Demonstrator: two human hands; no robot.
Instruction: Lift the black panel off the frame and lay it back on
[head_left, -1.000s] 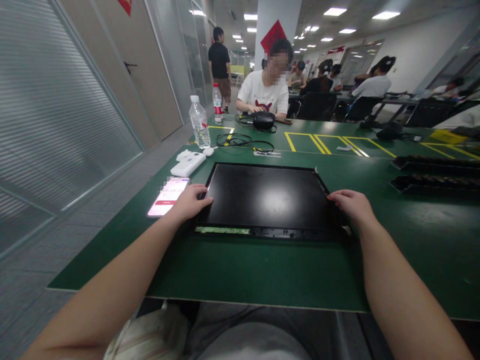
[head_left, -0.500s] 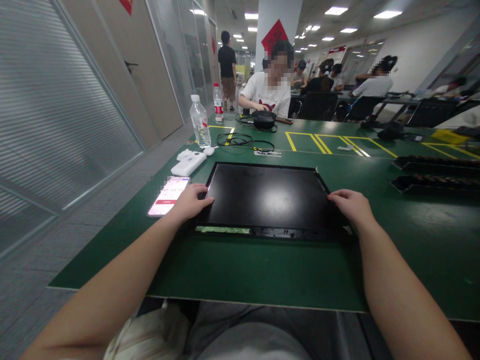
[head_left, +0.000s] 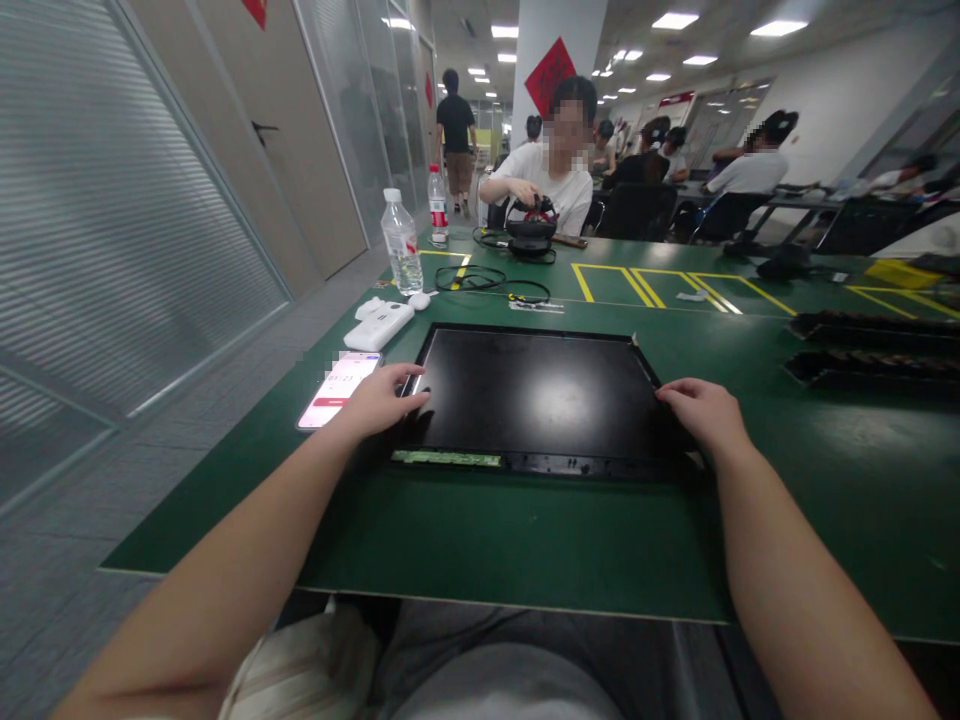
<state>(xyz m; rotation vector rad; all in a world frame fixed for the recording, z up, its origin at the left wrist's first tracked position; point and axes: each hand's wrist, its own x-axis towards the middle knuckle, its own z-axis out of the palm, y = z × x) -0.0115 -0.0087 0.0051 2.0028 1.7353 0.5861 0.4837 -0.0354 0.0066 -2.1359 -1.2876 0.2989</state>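
Observation:
A black flat screen panel (head_left: 525, 390) in a thin dark frame lies face up before me, with a light glare on its right half. Along its near edge runs a strip of green circuit board (head_left: 446, 459). At the panel's left edge is my left hand (head_left: 384, 400), thumb and forefinger apart over the rim; its other fingers are partly hidden. My right hand (head_left: 701, 408) pinches the right edge of the panel between thumb and fingers. A lit phone (head_left: 334, 400) lies beside my left wrist, partly covered by it.
A white device (head_left: 379, 326), a water bottle (head_left: 403, 245) and a looped black cable (head_left: 487, 282) lie beyond the phone. Across the green table (head_left: 525, 540) a person (head_left: 562, 180) handles a black headset (head_left: 532, 230). Dark bristly strips (head_left: 870, 365) lie at right.
My left thumb and forefinger have spread and shifted slightly at the panel's left edge. My right hand and the panel stay put. The person opposite has lifted part of the headset.

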